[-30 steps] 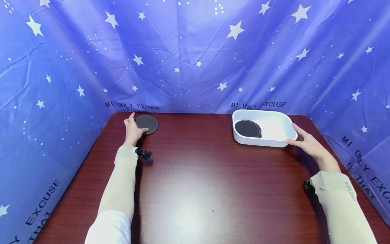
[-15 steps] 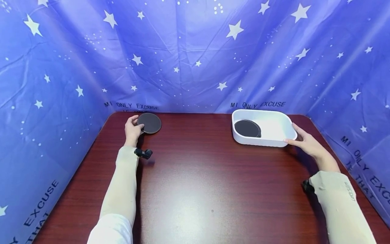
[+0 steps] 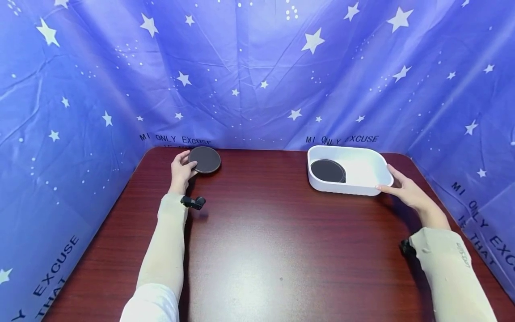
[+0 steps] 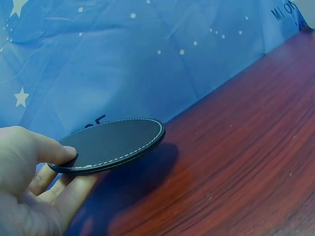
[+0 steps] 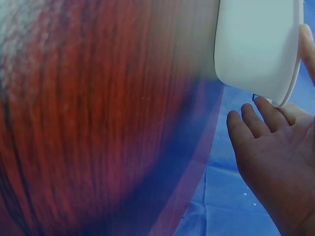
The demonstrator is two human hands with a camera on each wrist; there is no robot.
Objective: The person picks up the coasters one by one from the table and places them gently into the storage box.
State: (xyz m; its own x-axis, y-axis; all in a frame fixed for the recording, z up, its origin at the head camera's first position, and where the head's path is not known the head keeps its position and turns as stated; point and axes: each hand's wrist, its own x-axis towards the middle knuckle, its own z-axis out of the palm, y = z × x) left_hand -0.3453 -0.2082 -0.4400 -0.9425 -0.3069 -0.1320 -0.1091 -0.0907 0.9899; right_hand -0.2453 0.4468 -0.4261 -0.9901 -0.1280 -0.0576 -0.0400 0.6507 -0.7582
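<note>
On the left side of the table in the head view, my left hand (image 3: 182, 172) pinches a round black coaster (image 3: 207, 160) by its near-left edge. The left wrist view shows the thumb on top of the coaster (image 4: 115, 140), fingers beneath, and pale stitching round its rim. It is raised above the table, with a shadow under it. At the back right is a white rectangular bin (image 3: 350, 188) with rounded corners. Another black coaster (image 3: 327, 171) lies in its left end; whether more are under it, I cannot tell. My right hand (image 3: 408, 190) holds the bin's right end between thumb and fingers.
The dark red wooden table (image 3: 257, 223) stretches between the two hands. Blue star-printed curtains (image 3: 249, 80) enclose its back and both sides. A small black camera (image 3: 194, 202) sticks out from the left wrist, and another camera (image 3: 407, 247) from the right.
My left hand has lifted the coaster off the table and moved it a little to the right. The right hand and the bin have stayed in place.
</note>
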